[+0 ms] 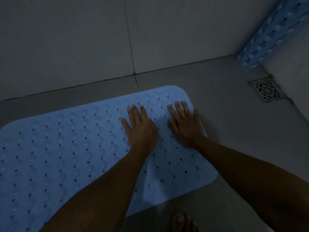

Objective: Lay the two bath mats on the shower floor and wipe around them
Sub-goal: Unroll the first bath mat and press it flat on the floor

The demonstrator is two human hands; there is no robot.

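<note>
Risk of poor adhesion: flat blue bath mat (66, 156) spread on the shower floor (225, 91), perforated and scalloped, likely dependent on firm pressing along every edge. Pressing only at the right end likely to leave the left portion loose, hence a slip hazard later. Risk of trapped ripple: faint crease visible near the lower right corner of the mat; uneven pressure likely to push it toward the edge rather than flatten it. Risk of blocked drainage: floor drain (266, 89) well apart from the mat to the right, beside the wall; second mat placed carelessly likely to cover it. Risk of toppling: second bath mat (274, 30), rolled, leaning in the upper right corner against the wall, not yet laid. Low light throughout; fine detail hard to confirm.

Left hand (140, 128): fingers spread, palm flat, pressing on the mat near its right end. Right hand (185, 124): fingers spread, palm flat, pressing just beside the left hand, with the little finger at the mat's right edge. Both hands apart, nothing pinched or gripped. Mat underneath both hands, extending far to the left and toward the viewer. Bare toes (182, 221) on the floor at the mat's near edge.
</note>
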